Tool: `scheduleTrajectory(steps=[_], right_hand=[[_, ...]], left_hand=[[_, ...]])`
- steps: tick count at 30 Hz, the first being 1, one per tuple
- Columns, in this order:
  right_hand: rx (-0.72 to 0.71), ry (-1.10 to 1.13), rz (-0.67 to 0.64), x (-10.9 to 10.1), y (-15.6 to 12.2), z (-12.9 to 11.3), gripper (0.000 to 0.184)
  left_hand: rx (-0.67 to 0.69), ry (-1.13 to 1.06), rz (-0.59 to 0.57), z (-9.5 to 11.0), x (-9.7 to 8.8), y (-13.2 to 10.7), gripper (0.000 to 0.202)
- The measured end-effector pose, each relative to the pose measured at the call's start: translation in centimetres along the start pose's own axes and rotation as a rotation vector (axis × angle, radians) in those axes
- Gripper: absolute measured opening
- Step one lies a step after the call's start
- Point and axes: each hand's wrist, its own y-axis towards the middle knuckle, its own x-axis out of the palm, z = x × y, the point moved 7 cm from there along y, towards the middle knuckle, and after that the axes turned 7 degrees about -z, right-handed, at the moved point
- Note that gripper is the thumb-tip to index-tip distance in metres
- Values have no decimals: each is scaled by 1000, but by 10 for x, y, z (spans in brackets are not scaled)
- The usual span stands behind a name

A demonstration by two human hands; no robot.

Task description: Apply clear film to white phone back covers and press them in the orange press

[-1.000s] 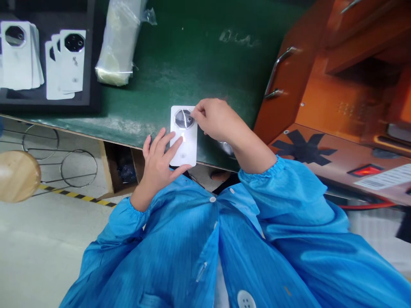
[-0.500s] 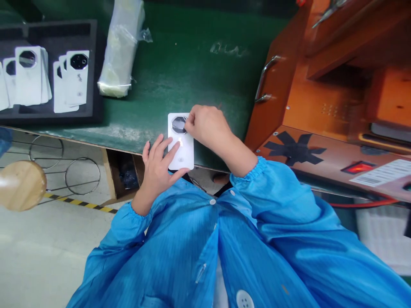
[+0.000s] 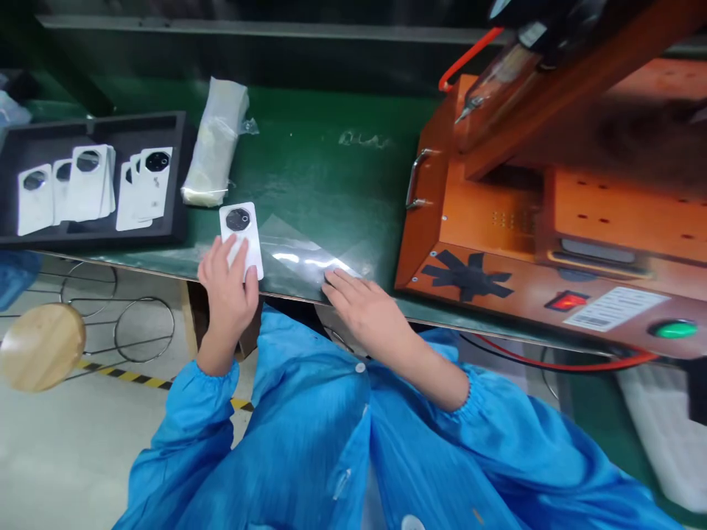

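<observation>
Green bench [image 3: 331, 188]: white panel [image 3: 253, 247] beside clear film [image 3: 298, 246]

Lies just left of the film, long axis roughly front to back, partly beneath the nearer left hand [image 3: 227, 285]: palm-down, fingers loosely spread, nothing gripped. At the film's near edge, right hand [image 3: 361, 305], palm-down, fingers extended; whether pinching, unclear.

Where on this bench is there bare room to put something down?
Widest bare patch: green bench between the wrapped bundle and the orange machine, beyond the clear film, save a pale mark. Crowded: nearest you, left hand on a white panel, right hand at the film; the black tray, holding more panels.
</observation>
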Motion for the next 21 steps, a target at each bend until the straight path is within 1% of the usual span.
scheduleTrajectory(steps=[2,4,6,7,9,11,12,13,14,15,16,18,19,21], right_hand=[[-62,0,25,-9,-5,2,40],[-106,-26,22,-21,-4,0,34],[-120,-90,-12,-36,5,-1,25],[-120,-130,-13,-46,12,0,26],[-110,-183,50,-70,28,7,36],[-71,-154,193,-94,40,20,42],[-40,-109,260,-102,43,27,44],[-5,-57,302,-104,43,32,45],[26,-10,323,-101,41,34,47],[46,28,319,-93,38,32,48],[64,55,292,-81,33,28,49],[122,100,217,-50,20,18,49],[170,118,187,-35,13,15,50],[262,141,156,-10,4,12,52]], left_hand=[[124,-5,-83,19,6,3,50],[240,-4,-191,34,15,1,50],[315,4,-276,44,21,-6,45],[328,10,-300,46,23,-9,43],[298,40,-303,50,23,-17,46],[204,99,-261,54,24,-21,50],[148,134,-230,59,25,-23,52],[99,165,-202,65,27,-24,55],[64,185,-181,73,31,-23,57],[42,188,-168,83,36,-21,58],[31,175,-164,92,42,-17,57],[19,117,-171,107,53,-6,52],[10,81,-180,110,57,-1,51],[6,0,-212,109,59,6,51]])
